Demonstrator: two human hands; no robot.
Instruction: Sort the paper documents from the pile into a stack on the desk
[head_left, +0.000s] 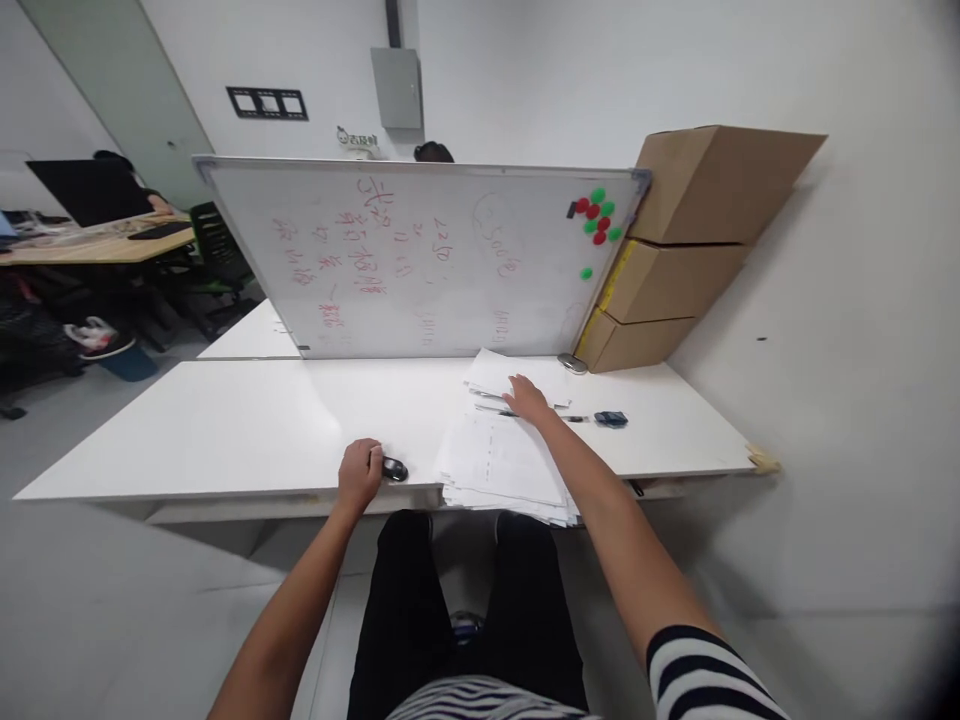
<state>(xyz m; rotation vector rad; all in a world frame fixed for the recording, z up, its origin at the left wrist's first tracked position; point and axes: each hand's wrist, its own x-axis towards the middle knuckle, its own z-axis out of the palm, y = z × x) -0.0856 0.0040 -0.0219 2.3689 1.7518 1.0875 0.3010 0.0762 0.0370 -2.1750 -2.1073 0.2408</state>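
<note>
My left hand [360, 474] is closed at the front edge of the white desk, its fingers curled against the near end of a small black glossy object [394, 469]. What kind of thing this is, I cannot make out. To the right, my right hand [527, 399] reaches over a stack of printed white papers [506, 462], beside thin pens [491, 409] lying across the sheets. Its fingers point down and left at the paper; whether they pinch anything is unclear. More loose sheets [517, 368] lie behind this hand, near the whiteboard.
A whiteboard [450, 270] with red writing and magnets stands along the desk's [225, 430] back. Cardboard boxes [679, 275] are stacked at its right end. A dark blue packet [611, 419] and a round silvery item [572, 363] lie on the right. People sit beyond.
</note>
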